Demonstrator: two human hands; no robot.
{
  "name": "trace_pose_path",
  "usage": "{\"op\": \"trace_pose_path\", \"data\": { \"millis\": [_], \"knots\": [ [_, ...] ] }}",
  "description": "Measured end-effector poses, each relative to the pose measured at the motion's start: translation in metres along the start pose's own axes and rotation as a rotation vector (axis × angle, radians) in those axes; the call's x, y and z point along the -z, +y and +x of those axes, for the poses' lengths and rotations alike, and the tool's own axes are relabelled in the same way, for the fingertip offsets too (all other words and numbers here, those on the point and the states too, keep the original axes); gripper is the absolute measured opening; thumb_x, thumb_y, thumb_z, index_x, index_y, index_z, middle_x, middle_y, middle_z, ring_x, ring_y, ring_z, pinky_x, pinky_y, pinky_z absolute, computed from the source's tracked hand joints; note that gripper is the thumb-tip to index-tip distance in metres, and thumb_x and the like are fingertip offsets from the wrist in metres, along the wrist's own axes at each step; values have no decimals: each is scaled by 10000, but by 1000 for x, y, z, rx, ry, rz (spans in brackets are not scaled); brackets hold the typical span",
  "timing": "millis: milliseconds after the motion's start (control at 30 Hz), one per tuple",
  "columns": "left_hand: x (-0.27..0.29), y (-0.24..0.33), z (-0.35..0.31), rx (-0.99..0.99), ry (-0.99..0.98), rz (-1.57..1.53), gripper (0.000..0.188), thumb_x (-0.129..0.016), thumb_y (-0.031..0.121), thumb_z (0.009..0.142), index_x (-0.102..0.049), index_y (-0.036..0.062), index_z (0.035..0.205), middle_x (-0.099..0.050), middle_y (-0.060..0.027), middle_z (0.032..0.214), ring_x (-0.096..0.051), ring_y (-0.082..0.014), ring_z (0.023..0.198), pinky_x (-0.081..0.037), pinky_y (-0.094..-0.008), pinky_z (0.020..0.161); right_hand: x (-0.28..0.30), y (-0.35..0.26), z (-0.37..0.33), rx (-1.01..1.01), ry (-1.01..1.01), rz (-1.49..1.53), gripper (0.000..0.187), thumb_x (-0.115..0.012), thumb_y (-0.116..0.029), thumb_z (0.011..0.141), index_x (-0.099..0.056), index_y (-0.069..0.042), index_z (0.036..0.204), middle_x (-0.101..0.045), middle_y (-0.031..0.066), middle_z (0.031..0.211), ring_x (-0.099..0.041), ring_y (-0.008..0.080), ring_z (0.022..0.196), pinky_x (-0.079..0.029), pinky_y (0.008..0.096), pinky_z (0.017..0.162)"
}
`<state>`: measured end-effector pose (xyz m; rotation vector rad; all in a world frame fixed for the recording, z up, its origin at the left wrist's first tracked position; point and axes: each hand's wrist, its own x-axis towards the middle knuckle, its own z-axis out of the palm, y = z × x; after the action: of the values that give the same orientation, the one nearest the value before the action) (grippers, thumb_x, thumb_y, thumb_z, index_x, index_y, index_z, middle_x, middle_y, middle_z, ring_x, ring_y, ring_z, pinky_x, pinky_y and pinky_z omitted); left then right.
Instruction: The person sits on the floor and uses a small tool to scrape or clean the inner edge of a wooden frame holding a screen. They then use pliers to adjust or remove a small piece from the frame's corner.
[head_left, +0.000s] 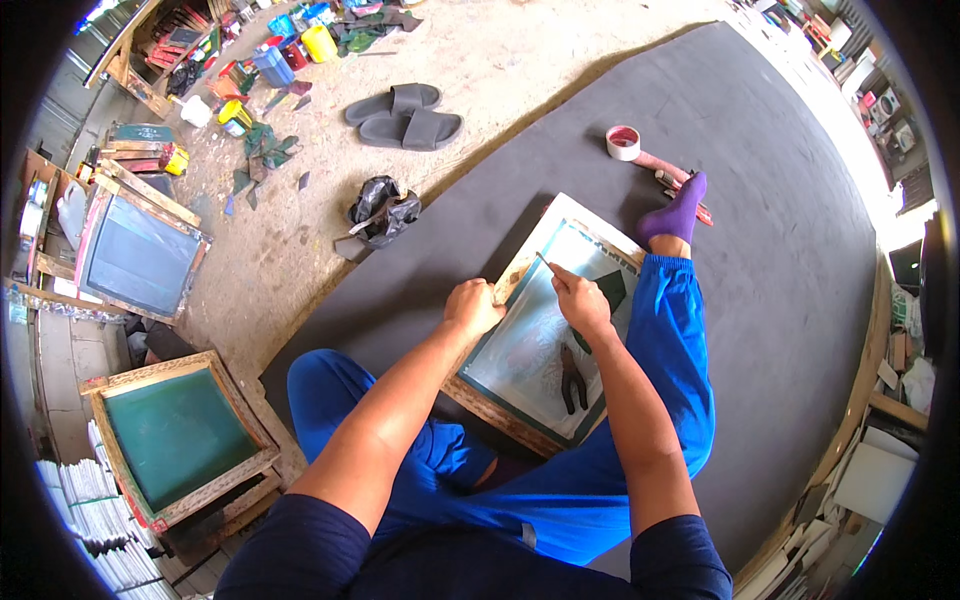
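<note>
A wood-framed mesh screen [497, 418] lies tilted on the dark mat between my legs. My left hand [474, 308] is closed around its left rail. Over the mesh, my right hand [583, 302] is closed on a thin tool [542, 258]; only its narrow tip shows, near the inner edge of that rail, and its kind is hidden. Pliers with dark handles [573, 384] rest on the mesh below my right hand. A dark green scrap [612, 290] lies beside that hand, partly covered by it.
Beyond the screen, a roll of tape [622, 143] sits near my purple-socked foot [677, 215]. Black sandals [408, 116] and a black plastic bag [384, 212] are on the floor. Other framed screens [180, 437] stand at left, with paint containers [319, 43] at far left.
</note>
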<state>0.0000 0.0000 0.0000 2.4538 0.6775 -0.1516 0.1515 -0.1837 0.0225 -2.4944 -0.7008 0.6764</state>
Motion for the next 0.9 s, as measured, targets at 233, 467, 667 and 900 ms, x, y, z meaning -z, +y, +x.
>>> {"op": "trace_pose_path", "data": {
  "millis": [233, 467, 667, 900],
  "knots": [
    [-1, 2, 2, -22, 23, -5, 343, -834, 273, 769, -805, 48, 1026, -745, -192, 1065, -728, -396, 1019, -588, -484, 935, 15, -14, 0, 50, 3, -113, 387, -538, -340, 1072, -640, -314, 1444, -762, 223, 1129, -732, 436, 1066, -585, 536, 931],
    [-10, -6, -3, -46, 88, 19, 302, -835, 267, 764, -794, 19, 932, -739, -192, 981, -730, -406, 972, -588, -493, 910, 21, -39, 3, 36, -95, -277, 401, -532, -296, 1071, -621, -253, 1459, -768, 222, 1100, -736, 426, 1071, -578, 548, 950],
    [-5, -5, 0, -46, 73, -6, 316, -825, 276, 769, -784, 0, 915, -737, -207, 973, -731, -405, 936, -590, -496, 885, 11, -26, 0, 56, -55, -95, 401, -556, -275, 1058, -658, -224, 1442, -757, 253, 1103, -728, 456, 1056, -585, 529, 919],
    [-3, -2, 2, -41, 40, 7, 357, -802, 259, 772, -795, 22, 1040, -735, -161, 1008, -741, -371, 941, -602, -476, 884, -9, 15, 17, 34, -124, 262, 465, -567, -327, 1077, -575, -212, 1528, -774, 217, 1038, -751, 383, 904, -598, 490, 835]
  ]
}}
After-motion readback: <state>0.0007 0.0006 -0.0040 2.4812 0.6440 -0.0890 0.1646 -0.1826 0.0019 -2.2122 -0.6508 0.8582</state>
